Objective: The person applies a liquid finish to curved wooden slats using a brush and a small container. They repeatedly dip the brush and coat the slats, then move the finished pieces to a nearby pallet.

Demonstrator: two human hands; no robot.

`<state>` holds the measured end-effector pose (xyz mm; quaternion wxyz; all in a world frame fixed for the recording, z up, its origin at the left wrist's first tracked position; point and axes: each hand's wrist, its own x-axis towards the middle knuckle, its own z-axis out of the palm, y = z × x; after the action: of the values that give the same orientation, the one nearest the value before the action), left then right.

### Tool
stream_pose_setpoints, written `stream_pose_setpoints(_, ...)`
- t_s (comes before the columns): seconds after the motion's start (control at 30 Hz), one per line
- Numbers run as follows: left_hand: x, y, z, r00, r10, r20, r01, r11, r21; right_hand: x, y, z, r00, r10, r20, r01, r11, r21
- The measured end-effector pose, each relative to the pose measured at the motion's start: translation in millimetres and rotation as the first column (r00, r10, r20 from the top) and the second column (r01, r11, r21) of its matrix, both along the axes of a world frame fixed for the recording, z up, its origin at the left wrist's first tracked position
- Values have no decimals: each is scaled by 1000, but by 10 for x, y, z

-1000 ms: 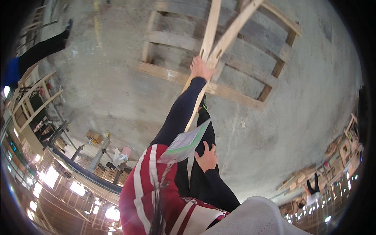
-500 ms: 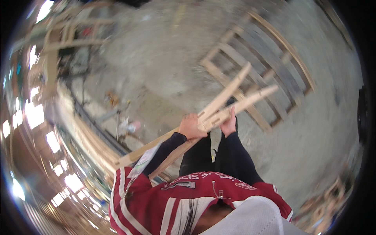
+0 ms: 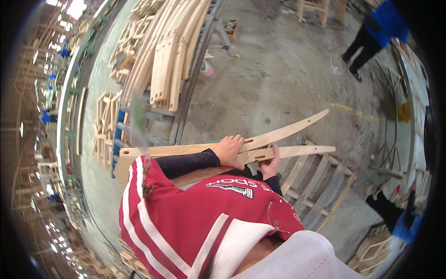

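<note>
Two long, curved wooden pieces (image 3: pixel 290 129) with slots cut into them lie across the front of my body, their tapered ends apart at the right. My left hand (image 3: pixel 229 151) lies over them near the middle, fingers wrapped over the far piece. Beside it, my right hand (image 3: pixel 270 165) grips the nearer piece (image 3: pixel 302 150) from below, its thumb up along the edge. The left ends of the pieces run behind my left forearm, which partly hides them.
Long wooden slats (image 3: pixel 169 56) are stacked on a metal rack at the far left. A slatted wooden pallet (image 3: pixel 306 186) lies on the floor at the right. One person in blue (image 3: pixel 383 28) stands far right; another (image 3: pixel 399 218) is nearer. A pink-and-white container (image 3: pixel 206 69) is beside the rack.
My view has turned left, bringing the rack of slats and two people into sight. The wooden pieces have swung from slanting to nearly crosswise. Both hands still hold them.
</note>
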<state>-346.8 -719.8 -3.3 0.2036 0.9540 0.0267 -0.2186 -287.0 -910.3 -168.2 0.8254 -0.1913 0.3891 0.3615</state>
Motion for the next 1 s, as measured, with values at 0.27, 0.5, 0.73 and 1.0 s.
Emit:
stream_pose_setpoints(0.27,-123,1295,130,752,659,16,-588,681,-436,750,1456,650,915,207,346,-253,963,93)
stream_pose_setpoints(0.5,53,1805,106,322,941,-102,-762,193,-617,1343,2516,1043,831,348,435,-445,884,141)
stream_pose_setpoints(0.73,331,2620,-78,35,994,104,-697,99,-710,2182,3764,1082,722,510,468,-626,769,128)
stream_pose_setpoints(1.0,383,3158,617,-189,948,258,-911,-71,-407,2738,5033,824,554,703,446,-823,544,164)
